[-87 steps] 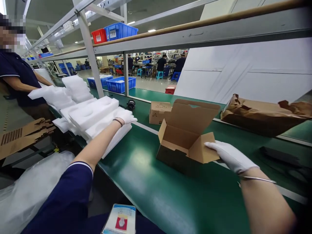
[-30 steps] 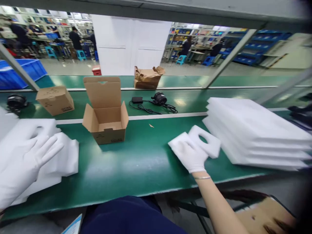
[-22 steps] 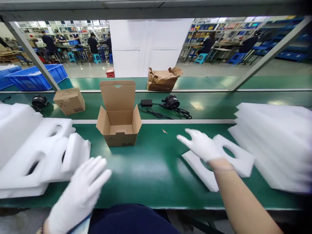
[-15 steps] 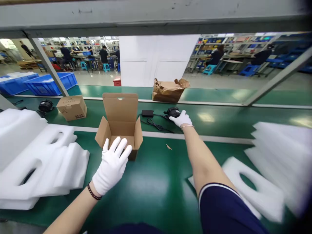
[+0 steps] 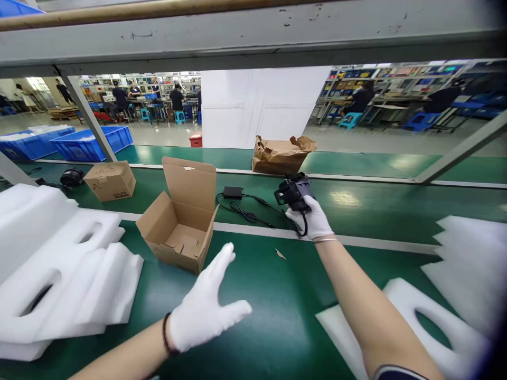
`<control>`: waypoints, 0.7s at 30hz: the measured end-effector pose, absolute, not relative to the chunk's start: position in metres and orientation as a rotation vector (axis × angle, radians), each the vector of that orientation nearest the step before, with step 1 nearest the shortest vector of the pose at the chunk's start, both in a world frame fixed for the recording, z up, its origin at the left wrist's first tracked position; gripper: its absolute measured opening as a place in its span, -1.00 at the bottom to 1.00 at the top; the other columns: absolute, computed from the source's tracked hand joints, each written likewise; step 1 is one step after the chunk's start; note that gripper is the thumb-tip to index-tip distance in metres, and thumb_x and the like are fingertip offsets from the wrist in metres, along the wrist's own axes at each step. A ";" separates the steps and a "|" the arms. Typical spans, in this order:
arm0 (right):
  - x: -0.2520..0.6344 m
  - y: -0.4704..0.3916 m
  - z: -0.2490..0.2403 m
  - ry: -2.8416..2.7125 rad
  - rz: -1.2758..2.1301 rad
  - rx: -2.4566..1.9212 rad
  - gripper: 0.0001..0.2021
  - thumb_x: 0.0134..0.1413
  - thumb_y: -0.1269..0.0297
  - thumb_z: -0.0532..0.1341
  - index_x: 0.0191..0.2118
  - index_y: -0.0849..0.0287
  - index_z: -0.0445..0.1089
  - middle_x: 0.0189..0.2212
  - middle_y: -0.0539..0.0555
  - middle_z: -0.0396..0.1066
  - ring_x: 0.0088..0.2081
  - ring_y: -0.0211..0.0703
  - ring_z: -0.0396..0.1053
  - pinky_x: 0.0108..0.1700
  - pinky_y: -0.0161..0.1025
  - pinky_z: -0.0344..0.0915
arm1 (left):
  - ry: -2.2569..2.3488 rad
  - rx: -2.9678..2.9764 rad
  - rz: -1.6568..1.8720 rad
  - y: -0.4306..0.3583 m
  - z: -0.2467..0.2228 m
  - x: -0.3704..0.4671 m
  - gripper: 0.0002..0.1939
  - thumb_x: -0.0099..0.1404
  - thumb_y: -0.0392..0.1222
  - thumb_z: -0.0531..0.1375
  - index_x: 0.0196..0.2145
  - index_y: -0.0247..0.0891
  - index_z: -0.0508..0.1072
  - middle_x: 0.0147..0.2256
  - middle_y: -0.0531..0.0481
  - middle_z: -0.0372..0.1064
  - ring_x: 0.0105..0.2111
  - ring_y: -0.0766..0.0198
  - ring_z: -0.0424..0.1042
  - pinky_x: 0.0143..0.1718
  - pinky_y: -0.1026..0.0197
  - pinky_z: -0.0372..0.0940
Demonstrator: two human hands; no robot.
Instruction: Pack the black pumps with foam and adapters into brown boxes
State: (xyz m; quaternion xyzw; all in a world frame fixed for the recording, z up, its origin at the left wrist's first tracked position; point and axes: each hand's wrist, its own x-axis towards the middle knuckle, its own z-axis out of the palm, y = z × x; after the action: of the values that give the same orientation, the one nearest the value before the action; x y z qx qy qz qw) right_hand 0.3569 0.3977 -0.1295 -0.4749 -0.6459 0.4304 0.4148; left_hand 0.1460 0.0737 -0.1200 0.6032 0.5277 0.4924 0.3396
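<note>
My right hand (image 5: 312, 217), in a white glove, is wrapped round a black corded device (image 5: 293, 191) and holds it up over the bench; its exact kind I cannot make out. A cable hangs from it, and a black power adapter (image 5: 233, 192) with coiled cord lies to its left. My left hand (image 5: 209, 303), also gloved, hovers with fingers and thumb spread, holding nothing. Just beyond it stands an open cardboard box (image 5: 174, 250), its flaps up and its inside bare, turned at an angle.
White foam inserts are stacked at the left (image 5: 71, 264) and the right (image 5: 467, 264). A closed carton (image 5: 111, 181) and another black device (image 5: 72, 177) stand at the back left. Behind are a torn brown paper bag (image 5: 281, 155) and blue bins (image 5: 93, 143). A beam (image 5: 237, 39) crosses above.
My right hand has lifted the black device off the bench and tipped it toward me. My left hand has moved right and away from the box, which now sits turned and shifted slightly left.
</note>
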 end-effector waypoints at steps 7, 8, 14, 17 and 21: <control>0.345 0.209 -0.094 -2.025 1.181 -0.867 -0.20 -0.32 -0.04 0.45 0.14 -0.05 0.26 -0.10 0.14 0.47 -0.18 0.07 0.48 -0.16 -0.03 0.46 | 0.805 0.499 1.532 0.100 -0.106 0.202 0.20 -0.05 -0.09 0.49 0.39 0.04 -0.09 0.38 -0.22 -0.07 0.30 -0.17 0.11 0.23 -0.23 0.15; 0.341 0.204 -0.093 -2.198 1.173 -0.810 -0.17 -0.33 -0.02 0.47 0.17 -0.07 0.25 -0.05 0.13 0.46 -0.11 0.09 0.47 -0.06 -0.01 0.44 | 0.810 0.430 1.568 0.089 -0.110 0.201 0.06 -0.03 -0.08 0.47 0.35 -0.03 0.08 0.30 -0.23 0.13 0.23 -0.14 0.23 0.22 -0.19 0.17; 0.258 0.301 -0.109 -2.592 0.909 -1.268 -0.34 0.13 -0.16 0.19 0.21 0.19 0.28 0.20 0.36 0.25 0.20 0.26 0.24 0.20 0.11 0.18 | 0.903 0.210 1.541 0.036 -0.151 0.186 -0.27 -0.19 -0.19 0.48 0.02 -0.14 0.51 -0.11 -0.09 0.55 -0.10 -0.02 0.50 0.13 -0.14 0.27; 0.196 0.339 -0.131 -2.504 0.786 -1.573 -0.31 0.08 -0.04 0.30 0.20 0.35 0.23 0.20 0.54 0.17 0.19 0.38 0.20 0.15 0.21 0.16 | 0.818 0.183 1.539 0.031 -0.159 0.183 -0.37 -0.15 -0.21 0.46 -0.03 -0.16 0.55 -0.13 -0.09 0.56 -0.06 -0.03 0.49 0.14 -0.17 0.26; 0.160 0.353 -0.147 -2.460 0.830 -1.566 -0.65 0.17 0.12 0.26 -0.05 0.30 0.38 -0.02 0.31 0.40 0.00 0.05 0.38 0.05 0.01 0.29 | 0.797 0.220 1.532 0.021 -0.156 0.173 -0.50 -0.10 -0.20 0.45 -0.13 -0.14 0.59 -0.15 -0.07 0.57 -0.01 -0.04 0.48 0.19 -0.18 0.23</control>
State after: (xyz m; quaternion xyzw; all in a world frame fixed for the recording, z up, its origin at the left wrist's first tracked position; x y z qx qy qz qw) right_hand 0.1598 0.3526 -0.1469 -0.5157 -0.8101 0.2734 0.0548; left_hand 0.1734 0.0207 -0.1562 0.0965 0.3499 0.6729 0.6446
